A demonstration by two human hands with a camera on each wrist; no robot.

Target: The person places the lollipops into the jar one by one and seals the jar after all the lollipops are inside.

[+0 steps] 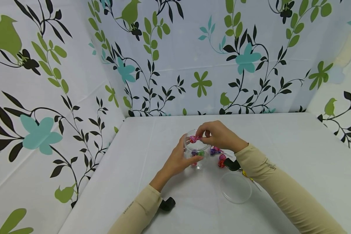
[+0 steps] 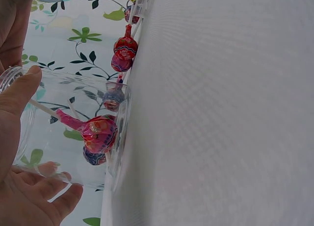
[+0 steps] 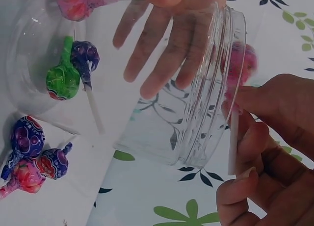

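My left hand (image 1: pixel 183 156) grips a clear plastic jar (image 1: pixel 196 150) that stands on the white table (image 1: pixel 295 146). My right hand (image 1: pixel 207 136) pinches the stick (image 3: pixel 233 142) of a pink lollipop (image 1: pixel 193 139) at the jar's rim. In the right wrist view this pink lollipop (image 3: pixel 240 64) sits just at the mouth of the jar (image 3: pixel 196 88). On the jar's bottom lie a green lollipop (image 3: pixel 63 80), a purple lollipop (image 3: pixel 84 55) and a pink one (image 3: pixel 78 3). In the left wrist view my left hand (image 2: pixel 22 152) wraps the jar (image 2: pixel 73 123), with a red-pink lollipop (image 2: pixel 99 133) inside.
Several loose lollipops (image 1: pixel 217 154) lie on the table just right of the jar, under my right wrist. The jar's clear lid (image 1: pixel 235 188) lies flat nearer to me. Patterned leaf-and-bird curtains (image 1: pixel 178 58) close off the table's back and sides.
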